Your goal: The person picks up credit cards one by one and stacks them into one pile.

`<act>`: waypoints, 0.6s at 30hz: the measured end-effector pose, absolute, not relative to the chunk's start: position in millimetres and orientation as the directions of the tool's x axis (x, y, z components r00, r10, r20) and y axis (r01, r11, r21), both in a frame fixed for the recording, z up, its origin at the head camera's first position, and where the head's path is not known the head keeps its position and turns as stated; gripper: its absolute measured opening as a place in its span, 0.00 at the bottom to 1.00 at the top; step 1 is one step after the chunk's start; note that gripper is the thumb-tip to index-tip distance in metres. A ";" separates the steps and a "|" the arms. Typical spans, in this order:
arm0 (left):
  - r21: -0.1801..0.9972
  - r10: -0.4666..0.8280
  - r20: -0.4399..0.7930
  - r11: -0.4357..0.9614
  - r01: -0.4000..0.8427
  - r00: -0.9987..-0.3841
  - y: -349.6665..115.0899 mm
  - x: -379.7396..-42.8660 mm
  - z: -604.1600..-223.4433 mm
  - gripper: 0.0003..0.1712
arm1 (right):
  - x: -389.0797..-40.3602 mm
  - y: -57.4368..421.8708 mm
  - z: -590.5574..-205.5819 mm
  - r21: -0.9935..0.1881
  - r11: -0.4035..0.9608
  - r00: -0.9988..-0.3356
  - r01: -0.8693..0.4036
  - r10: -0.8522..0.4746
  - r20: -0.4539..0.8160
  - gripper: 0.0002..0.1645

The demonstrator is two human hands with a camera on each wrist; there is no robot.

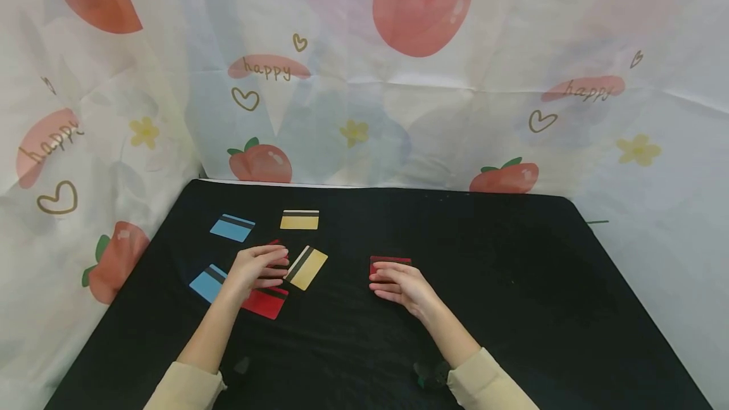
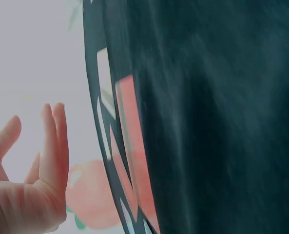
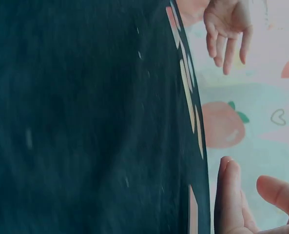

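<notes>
My left hand [image 1: 259, 267] hovers over a group of cards on the left of the black table, fingers extended and holding nothing. Beneath it lie a red card [image 1: 266, 304], a blue card [image 1: 205, 282] and a second red card, mostly hidden by the fingers. A yellow card [image 1: 307, 268] lies tilted just right of the fingertips. My right hand [image 1: 404, 286] is held above another red card [image 1: 390, 259], covering its lower part. In the right wrist view, the right hand [image 3: 251, 209] has its thumb apart from its fingers. The left wrist view shows the left hand [image 2: 32, 190] clear of the cards.
Behind these, a blue card [image 1: 232, 228] and a yellow card [image 1: 299, 220] lie flat, dark stripes facing up. Black cloth [image 1: 512, 296] covers the table. A printed curtain [image 1: 342, 125] with fruit and "happy" lettering hangs along its back and left side.
</notes>
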State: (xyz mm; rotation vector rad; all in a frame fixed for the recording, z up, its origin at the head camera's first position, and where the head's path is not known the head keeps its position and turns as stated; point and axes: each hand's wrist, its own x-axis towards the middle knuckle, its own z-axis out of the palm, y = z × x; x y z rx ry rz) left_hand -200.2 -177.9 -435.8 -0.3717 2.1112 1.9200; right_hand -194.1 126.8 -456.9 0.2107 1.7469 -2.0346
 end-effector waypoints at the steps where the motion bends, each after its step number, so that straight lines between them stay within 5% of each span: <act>1: 0.928 -0.010 -0.360 0.097 -0.360 -0.933 -181.9 -198.8 -435.3 0.31 | -193.6 124.6 -457.9 -0.898 -0.101 -0.886 0.428 -0.241 -0.395 0.25; 18: 0.911 0.033 -0.390 0.162 -0.380 -0.920 -247.7 -174.0 -437.7 0.37 | -175.3 75.6 -463.2 -0.876 -0.108 -0.837 0.470 -0.369 -0.404 0.23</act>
